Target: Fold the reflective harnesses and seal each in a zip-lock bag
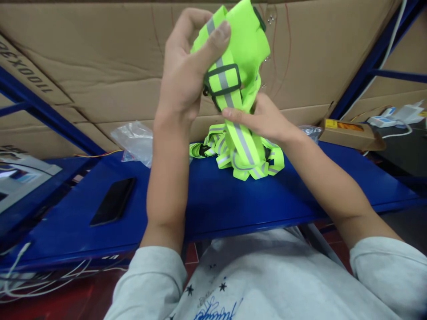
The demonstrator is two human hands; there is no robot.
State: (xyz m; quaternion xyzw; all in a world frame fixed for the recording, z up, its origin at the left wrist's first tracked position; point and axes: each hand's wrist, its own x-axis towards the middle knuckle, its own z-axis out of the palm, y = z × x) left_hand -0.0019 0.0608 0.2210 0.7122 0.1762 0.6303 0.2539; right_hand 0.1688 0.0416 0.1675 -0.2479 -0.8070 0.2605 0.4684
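My left hand [190,62] is closed on the upper part of a neon yellow-green reflective vest [248,49], its thumb pressed over the fabric. A black slide buckle [224,80] sits on the grey-striped strap just below that thumb. Lower down, my right hand [262,118] pinches the same strap, thumb in front and the other fingers mostly hidden behind the fabric. From there the straps hang down to a loose heap of striped webbing [245,162] on the blue table [227,209].
A black phone [113,201] lies at the left of the table. Clear plastic bags [135,140] rest at the back left, and an opened cardboard box [350,133] stands at the back right. Cardboard sheets [110,58] line the rear. White cables [50,282] trail at the lower left.
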